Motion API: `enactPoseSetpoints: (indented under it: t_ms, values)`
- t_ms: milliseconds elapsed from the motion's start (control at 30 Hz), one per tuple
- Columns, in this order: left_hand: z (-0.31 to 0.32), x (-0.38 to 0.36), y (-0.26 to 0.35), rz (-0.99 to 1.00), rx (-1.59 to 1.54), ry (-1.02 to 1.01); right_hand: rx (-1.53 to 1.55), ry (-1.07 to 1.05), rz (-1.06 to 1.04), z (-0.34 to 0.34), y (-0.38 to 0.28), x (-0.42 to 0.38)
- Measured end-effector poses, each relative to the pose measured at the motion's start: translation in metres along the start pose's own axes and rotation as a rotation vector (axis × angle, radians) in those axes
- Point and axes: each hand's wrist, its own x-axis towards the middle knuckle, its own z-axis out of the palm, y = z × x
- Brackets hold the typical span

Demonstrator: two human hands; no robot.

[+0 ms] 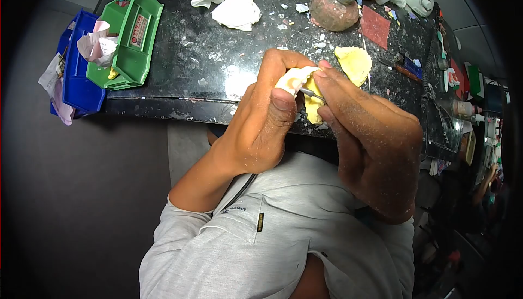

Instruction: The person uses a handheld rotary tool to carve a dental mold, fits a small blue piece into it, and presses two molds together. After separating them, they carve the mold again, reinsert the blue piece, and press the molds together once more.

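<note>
Near the table's front edge, my left hand [261,119] is closed around a pale plaster-like piece [292,81], with the thumb pressed to its near side. My right hand [365,130] pinches a thin metal tool [312,93], whose end points at that piece. The right fingertips touch the piece's right end. Just below and behind the tool is a yellow piece [313,108], partly hidden by my fingers. Beyond my right hand, a larger yellow lump [354,64] lies on the black table [185,75].
Green [147,53] and blue [81,89] bins holding papers stand at the left. White crumpled cloths [237,11] lie at the back. A dusty round burner [333,11], a red square [375,27], a brown-handled tool [407,72] and scattered fragments occupy the right side.
</note>
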Motion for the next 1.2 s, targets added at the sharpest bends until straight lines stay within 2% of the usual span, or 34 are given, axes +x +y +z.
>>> enactPoseSetpoints:
  t_ms: [1200]
  values:
    - [0.0017,0.0004,-0.0016,-0.017,-0.057,-0.031,-0.028,-0.021,0.019,0.0004,0.0011,-0.0001]
